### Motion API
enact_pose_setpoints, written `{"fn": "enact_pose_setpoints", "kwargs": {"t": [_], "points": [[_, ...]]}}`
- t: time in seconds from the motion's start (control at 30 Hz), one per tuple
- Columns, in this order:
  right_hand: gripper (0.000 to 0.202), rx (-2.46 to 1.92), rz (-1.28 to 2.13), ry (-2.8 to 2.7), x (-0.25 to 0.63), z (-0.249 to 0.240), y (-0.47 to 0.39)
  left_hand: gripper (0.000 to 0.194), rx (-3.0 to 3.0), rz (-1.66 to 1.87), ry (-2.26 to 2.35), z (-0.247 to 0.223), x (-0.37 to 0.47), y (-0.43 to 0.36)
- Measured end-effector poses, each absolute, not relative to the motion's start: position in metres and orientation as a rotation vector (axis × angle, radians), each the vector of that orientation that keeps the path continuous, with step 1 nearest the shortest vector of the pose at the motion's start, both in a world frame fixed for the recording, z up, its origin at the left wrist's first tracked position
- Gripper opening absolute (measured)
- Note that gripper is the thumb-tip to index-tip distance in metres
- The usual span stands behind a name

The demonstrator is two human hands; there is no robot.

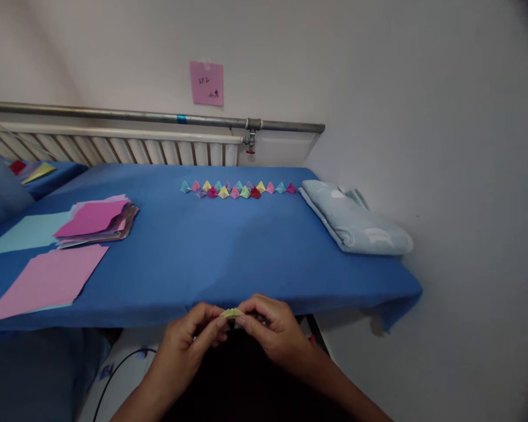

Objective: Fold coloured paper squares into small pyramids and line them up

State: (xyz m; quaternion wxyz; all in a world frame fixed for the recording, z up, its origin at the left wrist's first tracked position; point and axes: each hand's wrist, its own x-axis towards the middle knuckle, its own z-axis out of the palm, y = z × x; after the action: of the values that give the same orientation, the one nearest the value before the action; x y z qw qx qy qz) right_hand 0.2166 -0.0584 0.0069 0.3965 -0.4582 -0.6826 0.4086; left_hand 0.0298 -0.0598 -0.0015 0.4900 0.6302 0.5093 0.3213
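A small folded piece of yellow paper (232, 313) is pinched between both hands, just in front of the table's near edge. My left hand (189, 340) grips its left end between thumb and index finger. At its right end, my right hand (275, 331) holds it in the same way. Farther back on the blue cloth (171, 246), several small folded paper pieces (223, 191) in mixed colours stand in two rows.
Stacked coloured sheets (92, 217), pink sheets (48, 281) and light blue paper (26, 231) lie at left. A folded pale blanket (356, 220) rests at right. Behind the table are a radiator (158, 151) and a pipe (136, 116). A black cable (114, 372) hangs below left.
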Motion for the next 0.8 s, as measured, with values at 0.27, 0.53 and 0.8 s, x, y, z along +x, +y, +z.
{"fn": "enact_pose_setpoints", "kwargs": {"t": [0.27,0.53,0.8], "points": [[0.014,-1.149,0.994,-1.773,0.222,0.009,-0.063,0.023,1.939,0.859,1.227,0.006,0.027,-0.066],[0.016,-1.132,0.815,-1.887,0.227,0.005,-0.065,0.021,1.627,0.719,1.145,0.009,0.028,-0.058],[0.012,-1.051,0.63,-2.143,0.226,-0.004,-0.058,0.024,1.29,0.723,1.181,0.008,0.028,-0.053]]}}
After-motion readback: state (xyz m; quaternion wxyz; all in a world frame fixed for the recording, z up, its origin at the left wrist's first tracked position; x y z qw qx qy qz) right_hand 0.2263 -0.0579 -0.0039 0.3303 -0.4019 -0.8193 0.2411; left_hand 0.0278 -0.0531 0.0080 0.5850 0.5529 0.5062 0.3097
